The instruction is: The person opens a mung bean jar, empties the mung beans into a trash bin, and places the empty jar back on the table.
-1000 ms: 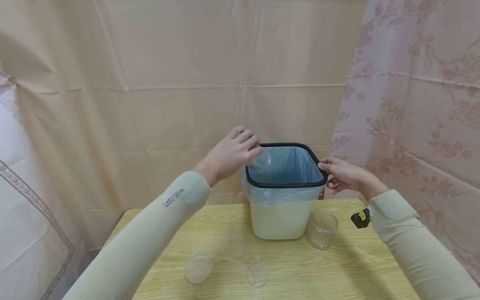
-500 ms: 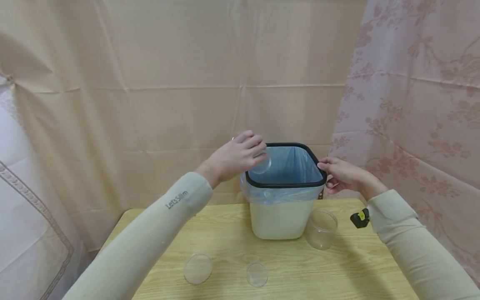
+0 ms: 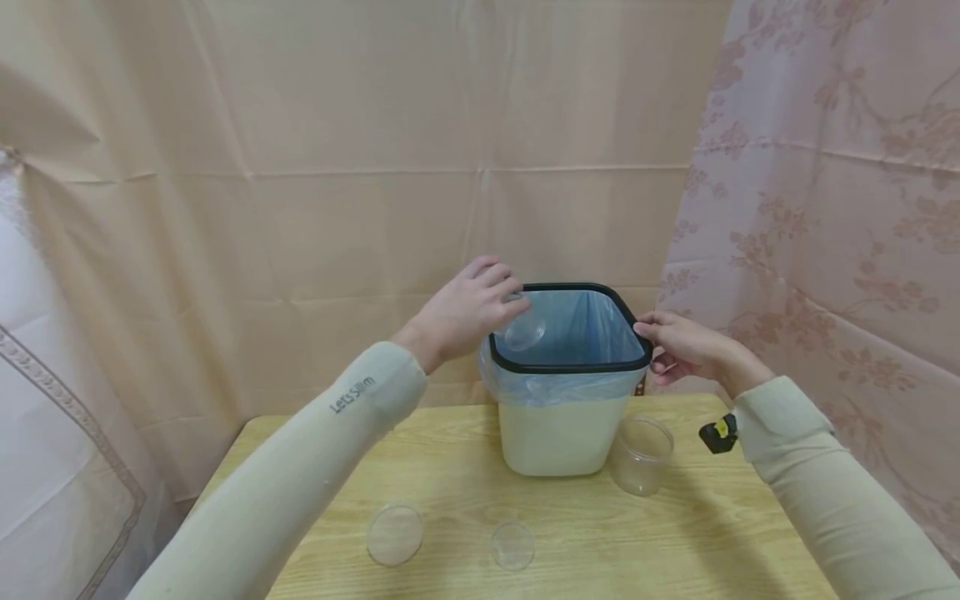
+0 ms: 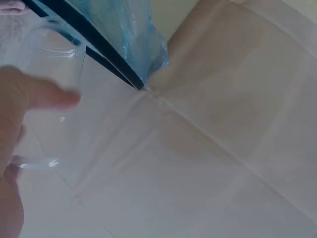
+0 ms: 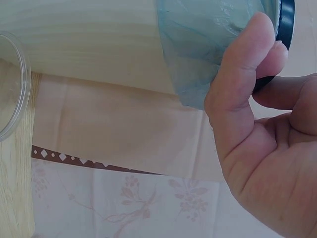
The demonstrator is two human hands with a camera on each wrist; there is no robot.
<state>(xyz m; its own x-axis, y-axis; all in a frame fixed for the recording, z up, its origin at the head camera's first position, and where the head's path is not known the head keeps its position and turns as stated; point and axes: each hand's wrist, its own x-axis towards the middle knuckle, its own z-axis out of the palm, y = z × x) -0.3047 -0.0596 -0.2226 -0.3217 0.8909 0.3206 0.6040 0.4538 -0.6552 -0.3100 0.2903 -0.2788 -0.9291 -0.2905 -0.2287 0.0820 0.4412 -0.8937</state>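
Observation:
My left hand (image 3: 474, 307) grips a clear plastic jar (image 4: 54, 114), tipped with its mouth over the left side of the trash bin (image 3: 555, 437). In the left wrist view the thumb lies along the jar's wall, and the jar looks see-through with nothing visible inside. The bin is cream, with a black rim (image 3: 573, 367) and a blue liner bag (image 3: 581, 325) folded over it. My right hand (image 3: 686, 348) pinches the rim at the bin's right side, thumb and finger on either side, as the right wrist view shows.
A second clear jar (image 3: 642, 458) stands on the wooden table (image 3: 450, 492) against the bin's right side. Two clear round lids (image 3: 395, 535) lie near the front, the smaller lid (image 3: 513, 547) to the right. Curtains (image 3: 360, 208) hang close behind the table and at both sides.
The left hand has shifted and turned slightly over the bin with the jar. Greenish bits seen at the jar's mouth a second ago are gone from it. The right hand stays at the rim.

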